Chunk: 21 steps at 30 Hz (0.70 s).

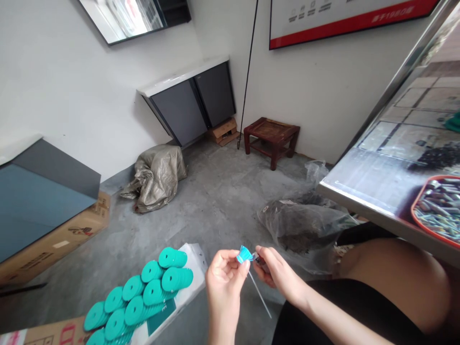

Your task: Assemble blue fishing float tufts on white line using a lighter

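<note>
One blue piece (244, 254) sits pinched in our left hand (225, 275); just right of it, our right hand (276, 270) grips a small metallic part (256, 258). Below both hands, a thin white rod (260, 295) slants down rightward; farther left we see stacked green discs (154, 292).

Can't really make out the little metal bit (256, 257) in the right hand (277, 272): it's tiny and the fingers cover most of it. The left hand (224, 278) hides part of the blue piece (244, 254). Bottom edge chops the nearest green disc stack (96, 337), right edge cuts the red tray (413, 212) and desk (362, 177). Poster (323, 29) loses its top, small print's unreadable.
</note>
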### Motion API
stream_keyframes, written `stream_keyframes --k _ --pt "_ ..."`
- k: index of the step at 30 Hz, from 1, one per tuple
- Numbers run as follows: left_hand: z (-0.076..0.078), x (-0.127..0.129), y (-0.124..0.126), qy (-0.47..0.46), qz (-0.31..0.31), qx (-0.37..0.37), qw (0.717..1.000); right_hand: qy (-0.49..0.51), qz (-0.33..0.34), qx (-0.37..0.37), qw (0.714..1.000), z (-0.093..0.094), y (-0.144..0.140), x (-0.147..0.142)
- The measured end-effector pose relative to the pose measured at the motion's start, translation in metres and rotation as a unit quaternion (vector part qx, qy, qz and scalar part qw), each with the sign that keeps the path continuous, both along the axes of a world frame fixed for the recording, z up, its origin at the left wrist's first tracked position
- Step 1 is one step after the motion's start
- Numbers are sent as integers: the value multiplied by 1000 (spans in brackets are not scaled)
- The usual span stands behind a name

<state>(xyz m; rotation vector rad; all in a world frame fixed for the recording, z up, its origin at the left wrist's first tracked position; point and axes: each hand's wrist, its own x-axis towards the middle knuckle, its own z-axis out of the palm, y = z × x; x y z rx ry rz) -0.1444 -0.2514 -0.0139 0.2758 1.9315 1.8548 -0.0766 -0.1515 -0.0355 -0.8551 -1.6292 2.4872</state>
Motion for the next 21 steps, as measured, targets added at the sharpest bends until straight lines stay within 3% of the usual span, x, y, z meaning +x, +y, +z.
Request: stream_keyframes --k 9,21 --pt "-8 -1 -4 30 -11 -6 999 14 5 19 1000 -2 1 0" --pt "-3 -3 -6 122 -42 -79 989 8 6 30 1000 -4 1 1"
